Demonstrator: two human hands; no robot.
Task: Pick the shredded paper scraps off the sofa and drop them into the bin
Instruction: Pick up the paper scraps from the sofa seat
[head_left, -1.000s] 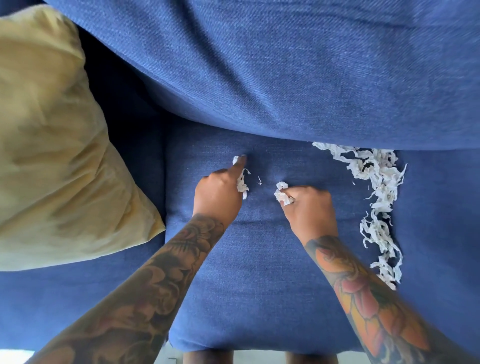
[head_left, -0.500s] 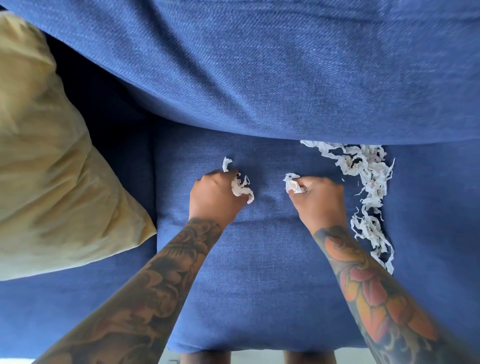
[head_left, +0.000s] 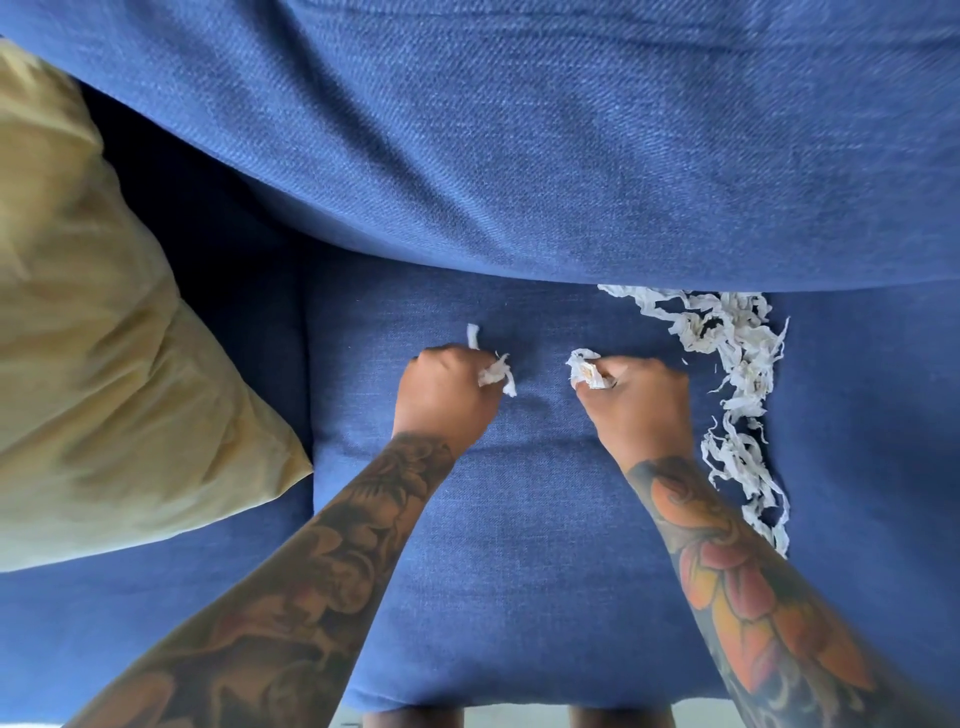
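Observation:
White shredded paper scraps (head_left: 737, 364) lie in a long strip on the blue sofa seat cushion (head_left: 519, 545), from the crease under the back cushion down the cushion's right side. My left hand (head_left: 447, 395) is curled into a fist over the cushion's middle, gripping a small wad of scraps (head_left: 496, 374) that pokes out past its fingers. My right hand (head_left: 639, 400) is also fisted and grips its own wad of scraps (head_left: 584, 369). The two fists sit side by side, a little apart. The bin is not in view.
A yellow pillow (head_left: 104, 364) fills the left side of the sofa. The blue back cushion (head_left: 571, 145) overhangs the seat at the top. My knees (head_left: 413, 719) show at the bottom edge, below the seat's front.
My left hand's outstretched finger has curled in, closing the hand round its scraps. Both fists stay over the cushion's middle; the view has shifted slightly.

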